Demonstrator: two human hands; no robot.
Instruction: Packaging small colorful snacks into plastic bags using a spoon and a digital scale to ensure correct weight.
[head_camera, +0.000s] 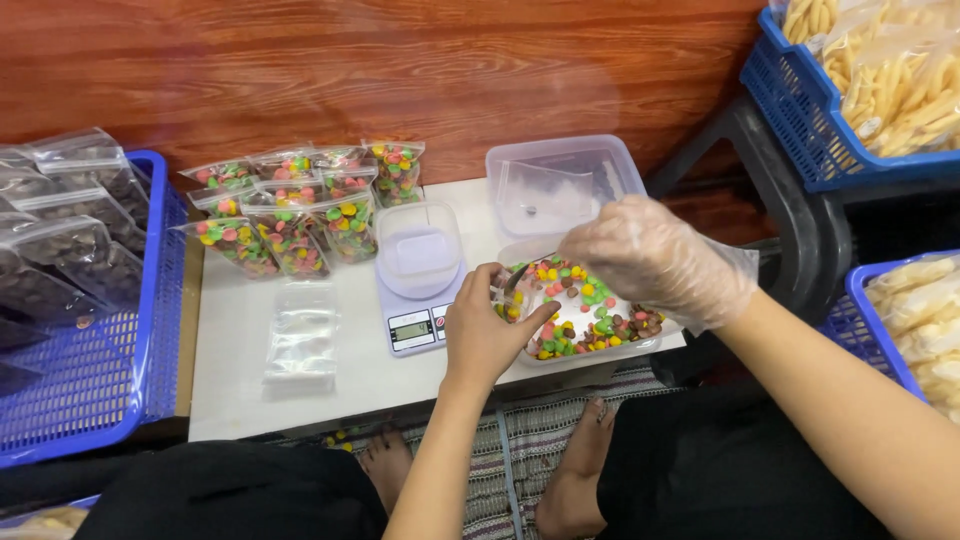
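Note:
My left hand (488, 330) is bare and grips a small clear bag (507, 296) partly filled with coloured candies, at the left rim of a clear tub (600, 352) full of the same candies. My right hand (655, 258) wears a thin clear plastic glove and hovers over the tub, holding a metal scoop or spoon (522, 274) whose tip points into the bag's mouth. The tool's handle is hidden under the glove.
A small digital scale (412, 328) carries an empty clear tray (418, 250). Several filled candy bags (290, 205) lie at the back left, empty flat bags (302, 338) in front. A clear lid (560, 180) sits behind the tub. Blue baskets (150, 300) hold other snack bags.

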